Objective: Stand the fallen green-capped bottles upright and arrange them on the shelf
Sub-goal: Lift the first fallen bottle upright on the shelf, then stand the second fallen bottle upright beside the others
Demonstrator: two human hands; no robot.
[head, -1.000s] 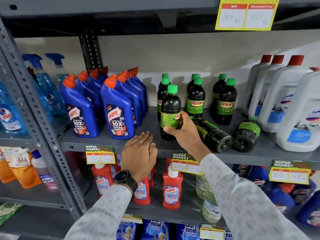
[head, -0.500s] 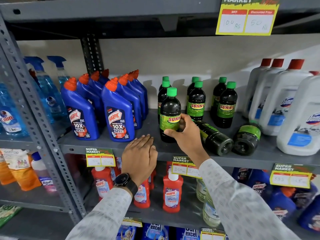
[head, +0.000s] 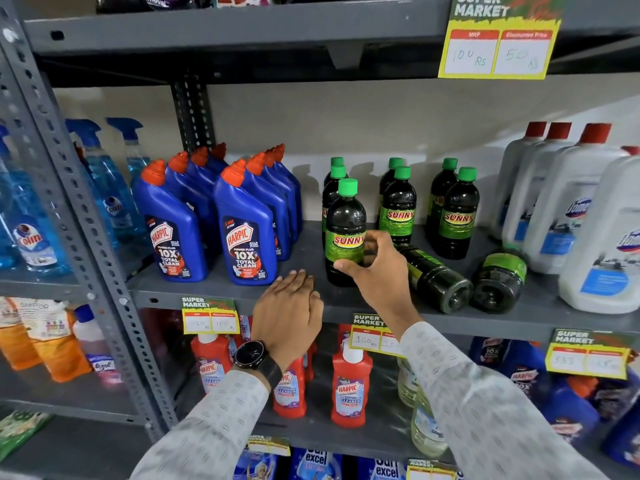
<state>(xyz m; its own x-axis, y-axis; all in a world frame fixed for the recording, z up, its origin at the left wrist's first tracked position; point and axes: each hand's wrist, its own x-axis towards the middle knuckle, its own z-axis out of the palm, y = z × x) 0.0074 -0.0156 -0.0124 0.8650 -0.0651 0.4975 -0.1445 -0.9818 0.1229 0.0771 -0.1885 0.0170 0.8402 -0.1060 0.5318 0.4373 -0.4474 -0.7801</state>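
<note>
Dark green-capped "SUNNY" bottles fill the middle of the grey shelf (head: 221, 292). Several stand upright in three rows toward the back (head: 460, 213). The front bottle of the left row (head: 344, 230) stands upright with its label facing me. My right hand (head: 377, 271) grips its lower right side, thumb on the front. Two fallen bottles lie on their sides with their bases toward me, one (head: 436, 278) just right of my right hand, the other (head: 498, 280) further right. My left hand (head: 289, 313) rests flat, palm down, on the shelf's front edge and holds nothing.
Blue Harpic bottles (head: 246, 233) stand in rows left of the green-capped ones. Large white jugs (head: 602, 244) crowd the right end. A perforated upright post (head: 86, 216) divides off blue spray bottles. Red Harpic bottles (head: 349, 386) and price tags sit below.
My right hand has turned the upright front bottle, so its label now faces forward. My left hand has stayed on the shelf edge. The two fallen bottles have not moved.
</note>
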